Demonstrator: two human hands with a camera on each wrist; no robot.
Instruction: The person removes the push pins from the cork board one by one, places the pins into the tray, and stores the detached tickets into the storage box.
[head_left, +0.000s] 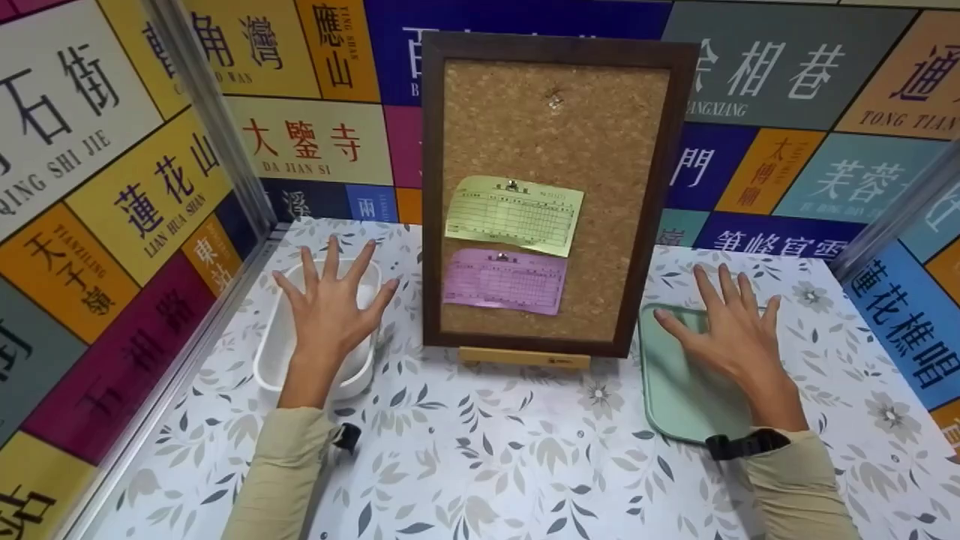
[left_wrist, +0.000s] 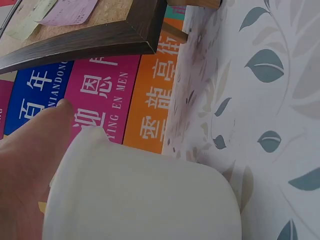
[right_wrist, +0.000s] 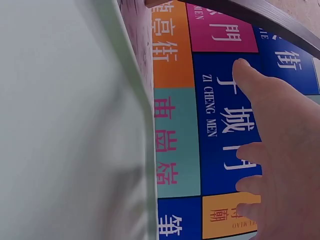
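The left hand (head_left: 330, 307) is spread wide, fingers fanned and pointing away from the wearer, above a white tub (head_left: 272, 341) at the left of the worktop (head_left: 480, 465). The right hand (head_left: 739, 337) is also splayed wide, palm down, thumb angled inward, above a pale green tray (head_left: 675, 382) at the right; its wrist view shows a gap between fingers and tray. The tub's long axis runs front to back, its far end leaning slightly right. The tray also appears to lie lengthwise front to back, though hand and forearm hide much of its right side. The tub looks like smooth plastic, a deep rounded rectangle with a rolled rim; the tray is shallow and matte, with rounded corners and a thin raised edge. Both sleeves (head_left: 281, 465) are khaki and wrinkled, and a black strap (head_left: 746, 444) circles the right wrist. Between the hands, farther back, a tall cork board (head_left: 615, 187) stands upright, grainy and tan in a dark wood frame (head_left: 433, 187), on a light wooden stand (head_left: 525, 358). Pinned to it, one above the other, are a yellow-green slip (head_left: 517, 217) and a purple slip (head_left: 506, 281), both wider than tall and printed with grids. The worktop has a white covering patterned with grey leaves and flowers. Around it, walls (head_left: 315, 142) carry bright colour blocks with large Chinese characters.
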